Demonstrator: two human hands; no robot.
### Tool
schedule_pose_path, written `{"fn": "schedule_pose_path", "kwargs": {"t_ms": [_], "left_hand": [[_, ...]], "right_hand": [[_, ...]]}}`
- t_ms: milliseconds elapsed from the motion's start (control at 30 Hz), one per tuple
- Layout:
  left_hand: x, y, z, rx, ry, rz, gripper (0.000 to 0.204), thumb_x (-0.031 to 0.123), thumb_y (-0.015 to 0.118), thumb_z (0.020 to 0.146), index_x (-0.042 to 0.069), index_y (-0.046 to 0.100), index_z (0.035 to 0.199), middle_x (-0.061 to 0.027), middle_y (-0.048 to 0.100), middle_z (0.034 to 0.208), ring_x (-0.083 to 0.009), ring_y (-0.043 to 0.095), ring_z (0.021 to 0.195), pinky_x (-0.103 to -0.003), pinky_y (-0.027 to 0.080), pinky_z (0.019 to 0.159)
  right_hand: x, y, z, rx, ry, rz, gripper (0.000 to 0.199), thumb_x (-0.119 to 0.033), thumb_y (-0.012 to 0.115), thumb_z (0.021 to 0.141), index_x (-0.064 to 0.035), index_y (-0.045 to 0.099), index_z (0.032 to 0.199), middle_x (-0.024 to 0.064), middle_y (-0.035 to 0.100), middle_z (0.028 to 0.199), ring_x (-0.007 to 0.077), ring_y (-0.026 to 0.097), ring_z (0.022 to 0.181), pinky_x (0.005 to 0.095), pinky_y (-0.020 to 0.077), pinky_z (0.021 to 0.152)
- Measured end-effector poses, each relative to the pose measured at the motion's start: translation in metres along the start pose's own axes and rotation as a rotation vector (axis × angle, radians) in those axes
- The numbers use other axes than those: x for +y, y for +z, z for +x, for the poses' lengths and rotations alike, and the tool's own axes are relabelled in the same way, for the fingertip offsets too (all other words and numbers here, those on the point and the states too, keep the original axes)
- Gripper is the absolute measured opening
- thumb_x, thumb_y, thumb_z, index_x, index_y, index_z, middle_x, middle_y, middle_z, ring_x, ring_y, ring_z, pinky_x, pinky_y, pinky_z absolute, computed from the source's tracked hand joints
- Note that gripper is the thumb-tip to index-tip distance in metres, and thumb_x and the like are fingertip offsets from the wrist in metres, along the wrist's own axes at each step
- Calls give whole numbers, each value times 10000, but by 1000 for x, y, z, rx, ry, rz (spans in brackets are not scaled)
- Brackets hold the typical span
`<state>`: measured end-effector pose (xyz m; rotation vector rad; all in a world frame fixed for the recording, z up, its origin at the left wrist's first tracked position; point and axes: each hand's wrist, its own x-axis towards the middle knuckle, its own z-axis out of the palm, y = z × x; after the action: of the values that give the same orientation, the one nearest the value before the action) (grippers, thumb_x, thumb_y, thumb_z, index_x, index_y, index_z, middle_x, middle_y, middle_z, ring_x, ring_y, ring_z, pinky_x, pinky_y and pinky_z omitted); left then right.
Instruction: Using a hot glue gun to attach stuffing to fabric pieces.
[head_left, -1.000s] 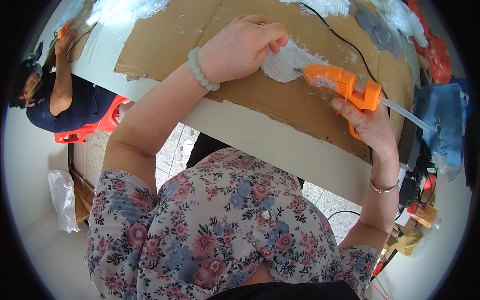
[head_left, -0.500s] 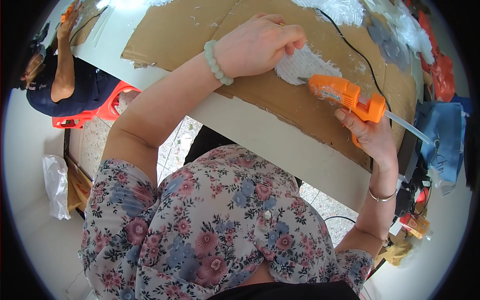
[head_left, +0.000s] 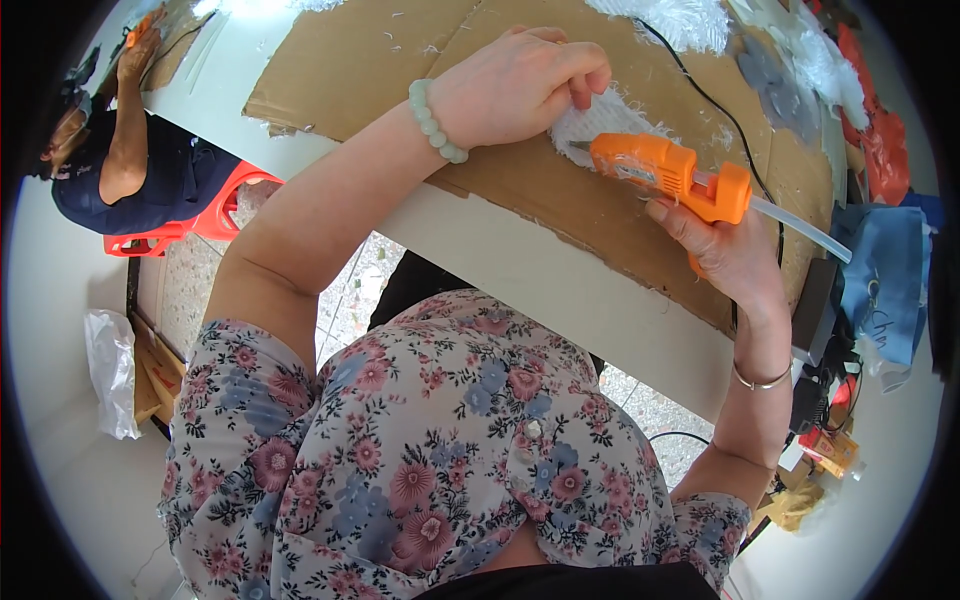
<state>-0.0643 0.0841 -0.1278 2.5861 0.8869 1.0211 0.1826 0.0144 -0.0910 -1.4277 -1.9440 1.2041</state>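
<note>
In my right hand [head_left: 725,245] is an orange hot glue gun [head_left: 655,165], a clear glue stick [head_left: 805,232] poking out of its back end. The gun's nozzle points left, over the lower edge of a white textured piece of fabric [head_left: 625,115] with a frayed border. My left hand [head_left: 525,85] is at the fabric's left side, its fingers curled in; whatever they pinch is hidden behind the knuckles. Under both hands lies a brown cardboard sheet [head_left: 370,75].
The cardboard covers much of a white table [head_left: 510,245]. A black cord [head_left: 715,100] runs across its right part. White fluffy material [head_left: 675,22] lies at the back, with grey pieces [head_left: 775,90] further right. Blue cloth [head_left: 885,275] hangs at the right. Another person [head_left: 130,175] sits far left.
My right hand has moved the glue gun left and slightly up, its nozzle now nearer my left hand. The left hand has barely moved.
</note>
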Motion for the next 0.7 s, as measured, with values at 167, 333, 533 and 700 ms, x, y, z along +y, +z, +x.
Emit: {"fn": "schedule_pose_path", "kwargs": {"t_ms": [167, 333, 533, 700], "left_hand": [[1, 2, 6, 0, -1, -69, 164, -7, 436, 756, 84, 527, 859, -34, 631, 691, -237, 570, 737, -352, 460, 693], [1, 4, 5, -8, -4, -101, 178, -15, 427, 755, 81, 528, 865, -38, 630, 694, -239, 574, 738, -353, 462, 694], [-1, 7, 5, -4, -5, -113, 184, -15, 421, 751, 78, 527, 871, -38, 635, 700, -239, 578, 743, -352, 464, 700], [-1, 7, 4, -13, -6, -112, 184, -13, 418, 750, 80, 523, 869, -34, 641, 707, -238, 580, 750, -352, 463, 699]], "right_hand": [[2, 3, 1, 65, -43, 19, 318, -282, 721, 782, -40, 625, 965, -20, 583, 739, 62, 492, 639, 215, 403, 569], [-7, 5, 2, 72, -43, -55, 304, -279, 715, 789, -43, 625, 957, -22, 583, 748, 57, 489, 645, 211, 403, 579], [-2, 2, 0, 43, -64, -106, 282, -269, 709, 795, -50, 626, 951, -28, 578, 733, 51, 480, 632, 212, 401, 564], [9, -5, -15, 13, 1, 18, 255, -227, 694, 803, -33, 618, 950, -20, 584, 736, 55, 502, 643, 217, 411, 562]]}}
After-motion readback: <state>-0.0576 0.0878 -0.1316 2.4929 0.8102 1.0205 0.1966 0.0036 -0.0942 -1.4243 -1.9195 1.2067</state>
